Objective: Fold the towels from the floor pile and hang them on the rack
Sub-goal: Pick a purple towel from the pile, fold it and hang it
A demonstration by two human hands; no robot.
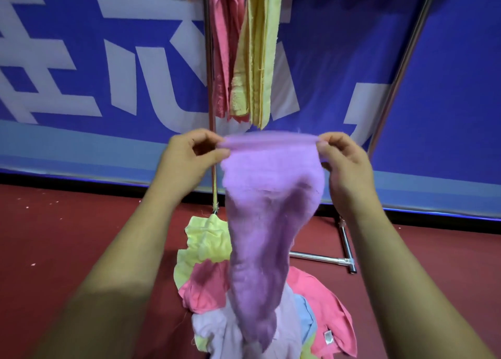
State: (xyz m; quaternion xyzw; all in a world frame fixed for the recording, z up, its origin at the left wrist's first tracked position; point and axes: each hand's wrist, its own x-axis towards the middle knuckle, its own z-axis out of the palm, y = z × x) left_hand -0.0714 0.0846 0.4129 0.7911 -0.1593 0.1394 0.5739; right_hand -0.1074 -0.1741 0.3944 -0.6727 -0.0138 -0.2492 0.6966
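A purple towel [268, 212] hangs in the air in front of me, stretched by its top edge. My left hand [189, 158] pinches the left corner and my right hand [344, 160] pinches the right corner. The towel narrows downward and its lower end reaches the floor pile [206, 285] of yellow, pink, white and blue towels. Behind it stands the metal rack [401, 76], with a folded pink towel [225, 46] and a folded yellow towel [257, 54] hanging from its top bar, which is out of view.
A blue banner wall [108, 73] with large white characters runs behind the rack. The rack's chrome foot bar [325, 259] lies on the red floor [67, 236] right of the pile. The rack's left post [209, 73] runs down behind the hanging towels.
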